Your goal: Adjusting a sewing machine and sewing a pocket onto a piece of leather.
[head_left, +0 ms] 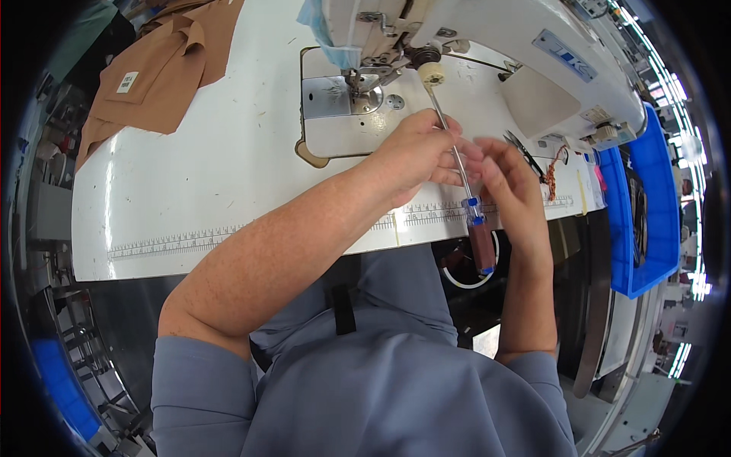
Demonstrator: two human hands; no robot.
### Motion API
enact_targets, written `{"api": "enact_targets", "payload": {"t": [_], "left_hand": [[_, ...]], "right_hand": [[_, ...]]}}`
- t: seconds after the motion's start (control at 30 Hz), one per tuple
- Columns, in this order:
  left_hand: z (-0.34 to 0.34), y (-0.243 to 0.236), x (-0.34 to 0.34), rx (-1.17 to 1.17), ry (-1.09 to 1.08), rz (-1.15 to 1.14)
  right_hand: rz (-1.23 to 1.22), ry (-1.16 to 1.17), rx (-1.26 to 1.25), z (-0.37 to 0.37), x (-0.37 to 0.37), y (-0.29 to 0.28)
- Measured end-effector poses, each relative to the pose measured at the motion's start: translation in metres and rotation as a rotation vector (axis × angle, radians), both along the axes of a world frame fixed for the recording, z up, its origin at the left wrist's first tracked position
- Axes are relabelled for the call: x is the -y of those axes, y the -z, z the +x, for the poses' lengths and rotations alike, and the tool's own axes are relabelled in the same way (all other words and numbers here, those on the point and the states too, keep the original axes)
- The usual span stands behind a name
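My left hand (428,148) is closed around the metal shaft of a screwdriver (478,236), whose dark red and blue handle points down toward me past the table's front edge. Its shaft runs up to a cream-coloured round part (432,74) under the sewing machine head (487,30); I cannot tell whether the tip touches it. Close to the right of the shaft, my right hand (514,186) has curved fingers held apart, with nothing visible in them. The machine's needle and presser foot (355,82) stand over a metal plate (326,97) to the left.
Brown fabric pieces (164,72) lie at the far left of the white table (175,183). A printed ruler strip (183,242) follows the front edge. Black snips (525,152) and an orange cord (551,174) lie at right, near a blue bin (620,228). Light-blue cloth (324,34) hangs on the machine.
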State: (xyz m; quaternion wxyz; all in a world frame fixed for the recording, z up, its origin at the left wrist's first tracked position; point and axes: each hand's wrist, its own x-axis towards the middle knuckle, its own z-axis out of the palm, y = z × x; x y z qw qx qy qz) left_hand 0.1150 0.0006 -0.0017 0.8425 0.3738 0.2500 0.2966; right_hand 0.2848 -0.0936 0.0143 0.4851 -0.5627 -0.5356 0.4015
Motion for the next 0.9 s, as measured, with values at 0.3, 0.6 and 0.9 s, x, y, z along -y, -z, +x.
{"api": "enact_targets", "payload": {"t": [0.3,0.6,0.9], "left_hand": [[0.003,-0.005,-0.01,-0.005,-0.005,0.071],[0.003,-0.006,-0.016,0.01,-0.01,0.088],[0.004,-0.007,-0.016,-0.005,-0.007,0.108]], "right_hand": [[-0.05,0.117,0.143,-0.028,0.057,-0.001],[-0.101,0.152,0.045,-0.037,0.059,0.005],[-0.116,0.145,-0.013,-0.04,0.059,0.004]]}}
